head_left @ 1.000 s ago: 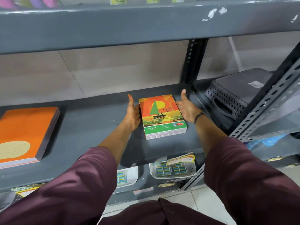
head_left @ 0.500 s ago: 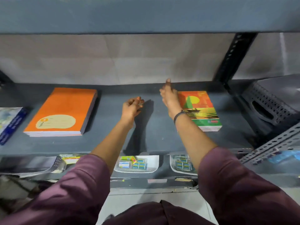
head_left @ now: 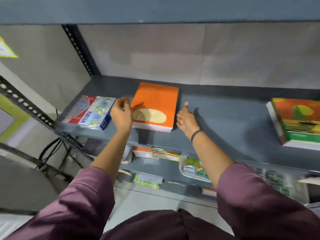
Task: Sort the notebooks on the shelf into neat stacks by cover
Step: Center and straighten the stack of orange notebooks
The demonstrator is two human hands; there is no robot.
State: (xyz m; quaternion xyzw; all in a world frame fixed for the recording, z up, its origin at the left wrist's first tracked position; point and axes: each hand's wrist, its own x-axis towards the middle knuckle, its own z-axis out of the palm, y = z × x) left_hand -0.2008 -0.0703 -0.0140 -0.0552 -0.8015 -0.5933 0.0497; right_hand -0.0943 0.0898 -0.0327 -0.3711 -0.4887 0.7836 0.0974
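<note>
A stack of orange notebooks (head_left: 155, 104) with a cream oval label lies mid-shelf on the grey shelf (head_left: 225, 122). My left hand (head_left: 122, 112) hovers at the stack's left edge, fingers loosely curled, holding nothing. My right hand (head_left: 187, 118) is flat and open just beside the stack's right edge. A stack with a white, blue and red cover (head_left: 90, 112) lies at the shelf's left end. Far right sits the stack with the sailboat sunset cover (head_left: 297, 122), partly cut off by the frame.
A perforated upright post (head_left: 78, 49) stands at the shelf's back left, and a slanted perforated rail (head_left: 26, 104) runs along the left. The upper shelf (head_left: 155, 9) overhangs. The lower shelf holds trays of small boxes (head_left: 194, 168) and packets.
Both hands left the sailboat stack and moved left to either side of the orange stack. The view swung left, so the sailboat stack now sits at the far right.
</note>
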